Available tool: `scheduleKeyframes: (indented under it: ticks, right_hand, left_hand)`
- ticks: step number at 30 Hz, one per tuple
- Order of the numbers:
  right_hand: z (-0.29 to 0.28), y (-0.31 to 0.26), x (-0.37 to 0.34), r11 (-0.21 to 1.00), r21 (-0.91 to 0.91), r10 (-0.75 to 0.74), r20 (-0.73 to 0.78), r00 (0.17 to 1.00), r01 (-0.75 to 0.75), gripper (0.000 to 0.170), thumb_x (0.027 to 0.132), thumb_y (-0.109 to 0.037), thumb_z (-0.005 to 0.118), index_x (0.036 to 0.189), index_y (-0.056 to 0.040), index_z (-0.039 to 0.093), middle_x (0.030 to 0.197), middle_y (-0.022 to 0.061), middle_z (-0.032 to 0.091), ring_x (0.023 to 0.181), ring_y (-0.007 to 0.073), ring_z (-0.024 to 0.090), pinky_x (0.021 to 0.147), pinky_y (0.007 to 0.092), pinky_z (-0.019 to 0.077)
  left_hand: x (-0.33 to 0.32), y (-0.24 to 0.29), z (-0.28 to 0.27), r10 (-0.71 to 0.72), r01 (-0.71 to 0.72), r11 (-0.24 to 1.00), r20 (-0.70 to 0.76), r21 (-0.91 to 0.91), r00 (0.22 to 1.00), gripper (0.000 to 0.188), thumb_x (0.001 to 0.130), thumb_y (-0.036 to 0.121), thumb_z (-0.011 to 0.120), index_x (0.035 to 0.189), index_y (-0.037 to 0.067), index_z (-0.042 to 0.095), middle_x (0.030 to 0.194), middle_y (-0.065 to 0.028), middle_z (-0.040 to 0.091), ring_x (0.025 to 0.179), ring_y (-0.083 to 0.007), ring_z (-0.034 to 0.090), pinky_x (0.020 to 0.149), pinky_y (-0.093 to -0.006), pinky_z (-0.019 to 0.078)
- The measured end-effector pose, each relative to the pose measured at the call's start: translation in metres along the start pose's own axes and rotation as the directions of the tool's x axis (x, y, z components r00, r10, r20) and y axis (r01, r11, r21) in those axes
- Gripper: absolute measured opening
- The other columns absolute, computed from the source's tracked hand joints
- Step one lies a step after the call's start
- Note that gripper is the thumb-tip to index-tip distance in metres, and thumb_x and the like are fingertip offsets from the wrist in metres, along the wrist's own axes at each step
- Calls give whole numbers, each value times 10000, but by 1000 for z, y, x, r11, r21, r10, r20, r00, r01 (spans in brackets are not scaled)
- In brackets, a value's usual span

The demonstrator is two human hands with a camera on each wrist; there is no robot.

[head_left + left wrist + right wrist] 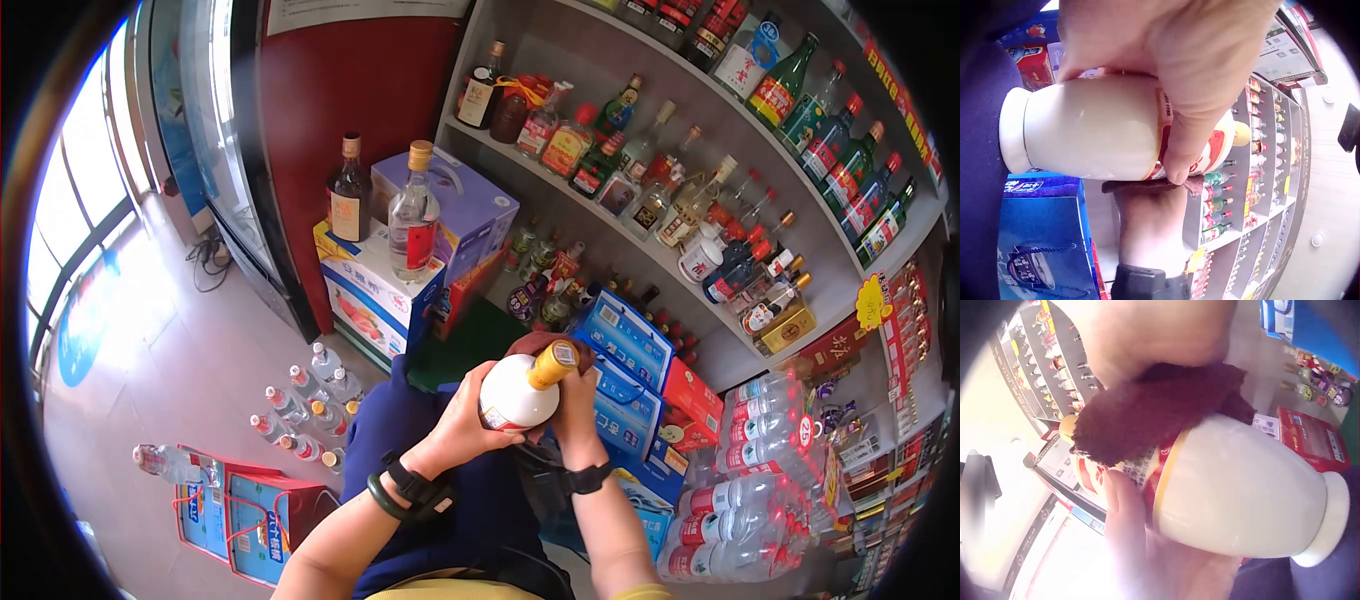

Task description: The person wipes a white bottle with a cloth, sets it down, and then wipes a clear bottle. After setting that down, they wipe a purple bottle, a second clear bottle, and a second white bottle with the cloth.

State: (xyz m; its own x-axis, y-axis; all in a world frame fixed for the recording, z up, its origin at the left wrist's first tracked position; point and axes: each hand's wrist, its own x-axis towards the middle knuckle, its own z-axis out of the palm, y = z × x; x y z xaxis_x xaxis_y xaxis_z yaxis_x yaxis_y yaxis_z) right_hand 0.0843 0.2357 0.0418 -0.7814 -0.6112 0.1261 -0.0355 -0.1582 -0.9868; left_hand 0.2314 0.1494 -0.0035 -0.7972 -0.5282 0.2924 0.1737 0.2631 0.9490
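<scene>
My left hand [455, 428] grips a white liquor bottle [512, 398] with a gold-yellow cap, tilted in front of my lap. In the left wrist view the thumb lies over the red-and-gold label of this white bottle [1094, 128], whose base is close by the dark blue clothing. A dark red cloth [1154, 415] is held by my right hand [574, 405] and lies against the bottle's label side in the right wrist view. Part of the label is hidden under the cloth.
Shelves [640, 245] full of bottles rise ahead and to the right. A dark bottle [348, 195] and a clear bottle [413, 215] stand on a carton [365, 300]. Several bottles [305, 385] and gift bags [250, 525] are on the floor at left; packed water bottles [735, 510] are at right.
</scene>
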Motion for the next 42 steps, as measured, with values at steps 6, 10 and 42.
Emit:
scheduleKeyframes:
  ticks: [6, 10, 42]
  right_hand:
    - [-2, -101, 0, 963, 114, -263, 231, 936, 243, 490, 979, -437, 511, 1144, 16, 594, 1121, 97, 653, 1013, 181, 638, 855, 344, 518]
    - [-6, -106, -5, 809, -429, -59, 621, 782, 402, 287, 854, -123, 692, 1091, 23, 619, 973, 51, 672, 891, 137, 625, 803, 273, 487]
    - [-29, -95, -8, 925, -375, 171, 283, 944, -55, 432, 901, -331, 690, 1164, -21, 545, 1087, 66, 599, 955, 166, 608, 836, 314, 503]
  left_hand:
    - [-6, 8, 9, 43, -45, 997, 28, 59, 999, 972, 586, 173, 894, 1385, 45, 355, 1307, -188, 466, 1232, -350, 471, 1074, -399, 370]
    - [-1, 16, 12, 62, -63, 993, 20, 98, 998, 941, 588, 168, 886, 1370, 35, 379, 1269, -195, 496, 1230, -364, 473, 1070, -402, 371]
    - [-36, 26, 12, 328, -319, 944, -117, 89, 938, 758, 583, 195, 858, 1240, 55, 508, 1246, -146, 557, 1182, -350, 518, 988, -435, 432]
